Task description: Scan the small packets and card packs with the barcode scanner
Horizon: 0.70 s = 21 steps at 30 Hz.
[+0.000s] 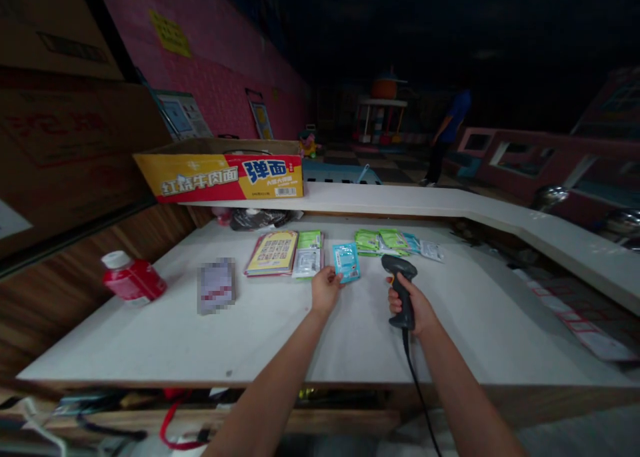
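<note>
My right hand [411,305] is wrapped round the handle of a black barcode scanner [400,267], its cable hanging over the desk's front edge. The scanner's head is tilted toward a blue packet [347,262]. Between its fingertips my left hand [327,289] pinches that packet by its lower left corner, just above the white desktop. Left of it, a green-and-white packet [307,262] lies beside a stack of printed cards [273,252] with a yellow top sheet. Behind the scanner lies a row of green packets [381,241], with blue and white ones at its right end.
A red bottle [133,280] with a white cap and a blurred-out pack [217,286] are on the left of the desk [270,337]. On the raised ledge [380,197] stands a yellow-and-red noodle carton [225,175]. A person in blue [454,123] stands far back.
</note>
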### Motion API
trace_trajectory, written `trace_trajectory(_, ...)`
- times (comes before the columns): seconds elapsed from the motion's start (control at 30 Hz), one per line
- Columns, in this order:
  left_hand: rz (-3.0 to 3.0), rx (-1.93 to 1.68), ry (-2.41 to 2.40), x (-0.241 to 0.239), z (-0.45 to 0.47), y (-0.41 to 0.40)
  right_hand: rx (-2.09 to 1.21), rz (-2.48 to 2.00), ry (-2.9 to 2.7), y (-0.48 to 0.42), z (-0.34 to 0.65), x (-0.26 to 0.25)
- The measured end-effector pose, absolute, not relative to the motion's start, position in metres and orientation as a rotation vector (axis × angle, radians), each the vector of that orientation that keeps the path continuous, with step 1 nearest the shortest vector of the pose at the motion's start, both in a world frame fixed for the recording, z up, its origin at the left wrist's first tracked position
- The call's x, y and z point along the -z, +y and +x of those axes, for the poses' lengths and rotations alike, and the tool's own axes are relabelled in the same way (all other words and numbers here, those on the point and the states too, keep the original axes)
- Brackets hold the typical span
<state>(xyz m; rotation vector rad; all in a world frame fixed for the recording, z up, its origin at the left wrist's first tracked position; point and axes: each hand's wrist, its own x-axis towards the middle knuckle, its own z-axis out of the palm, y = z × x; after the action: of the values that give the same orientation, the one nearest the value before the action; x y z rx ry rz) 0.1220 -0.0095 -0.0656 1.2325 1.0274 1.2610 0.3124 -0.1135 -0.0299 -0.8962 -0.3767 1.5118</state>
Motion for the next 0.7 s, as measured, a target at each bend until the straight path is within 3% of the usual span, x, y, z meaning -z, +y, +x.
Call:
trace_trajectory(0.23, 1.275, -1.26, 1.029, 0.073, 0.126, -0.005, -1.372, -1.295, -0.744, -0.168, 0.292, 0.009)
trace_trajectory(0.7, 1.266, -1.268, 1.017, 0.069, 0.126, -0.007, -1.324, -1.383, -0.767, -0.196, 0.284, -0.007)
